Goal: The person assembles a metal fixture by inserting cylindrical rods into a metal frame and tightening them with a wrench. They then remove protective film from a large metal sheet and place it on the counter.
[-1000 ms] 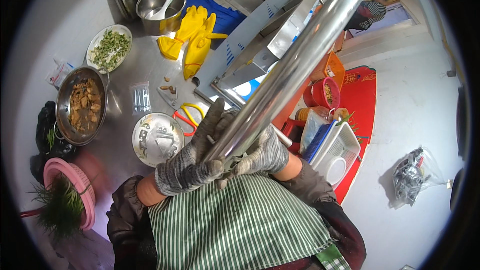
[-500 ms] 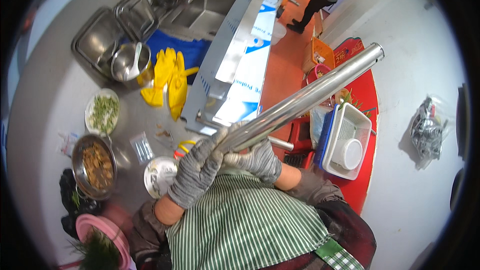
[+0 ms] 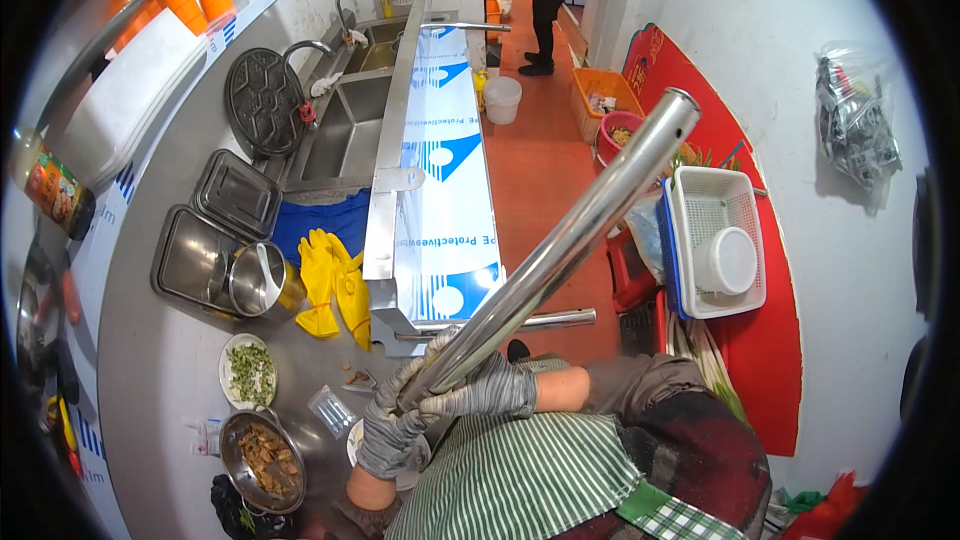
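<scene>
A shiny steel tube [image 3: 560,250] slants up and to the right across the view, its hole-drilled open end toward the far right. Grey knitted gloves cover both hands. My left hand [image 3: 388,435] is closed round the tube's lower end, and my right hand [image 3: 492,390] grips it from the right side. Just beyond lies a long stainless steel shelf [image 3: 448,210], partly covered in blue-and-white film. Tubular legs [image 3: 560,320] stick out to the right from its near and far ends.
Yellow rubber gloves [image 3: 335,285], a steel pot [image 3: 262,280], a plate of chopped greens [image 3: 248,370] and a bowl of brown food pieces [image 3: 262,455] stand left. Sinks [image 3: 345,130] lie behind. At right are a white basket [image 3: 718,240] and an orange crate [image 3: 605,90]. Another person [image 3: 545,5] stands far off.
My view has lifted and turned, bringing in the wall shelf at left and more of the aisle. The tube now points more steeply upward, still in both hands.
</scene>
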Tool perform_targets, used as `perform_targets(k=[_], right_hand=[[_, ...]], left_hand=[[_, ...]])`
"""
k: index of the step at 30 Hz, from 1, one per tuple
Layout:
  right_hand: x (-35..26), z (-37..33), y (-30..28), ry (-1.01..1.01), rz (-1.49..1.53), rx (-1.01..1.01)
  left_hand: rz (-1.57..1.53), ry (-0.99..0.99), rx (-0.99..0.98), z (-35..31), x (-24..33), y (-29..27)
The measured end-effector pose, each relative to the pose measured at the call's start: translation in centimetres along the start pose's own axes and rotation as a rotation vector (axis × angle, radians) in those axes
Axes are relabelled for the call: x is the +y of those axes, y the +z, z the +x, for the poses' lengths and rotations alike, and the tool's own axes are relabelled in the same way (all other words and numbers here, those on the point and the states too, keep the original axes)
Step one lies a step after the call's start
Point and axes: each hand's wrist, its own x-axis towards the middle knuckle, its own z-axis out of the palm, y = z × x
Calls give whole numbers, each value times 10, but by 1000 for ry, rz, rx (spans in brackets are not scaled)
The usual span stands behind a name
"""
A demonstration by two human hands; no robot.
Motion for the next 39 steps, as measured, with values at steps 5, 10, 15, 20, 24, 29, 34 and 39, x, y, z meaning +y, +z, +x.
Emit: perform_targets(k=[5,10,15,20,24,29,34,39], right_hand=[[1,9,0,-19,399,-10],[-16,25,-2,44,320,54],[-26,41,6,2,383,126],[-25,50,5,43,491,75],[-18,50,-1,43,612,15],[-7,46,-10,89,813,3],[4,44,-24,160,840,85],[16,48,-23,90,692,142]], left_hand=[[494,24,8,16,20,-8],[370,61,143,27,27,-15],[228,79,202,37,29,-21],[205,95,127,54,36,-36],[293,102,73,61,43,-41],[411,9,75,64,52,-45],[639,169,72,78,51,-54],[565,154,77,85,40,-62]])
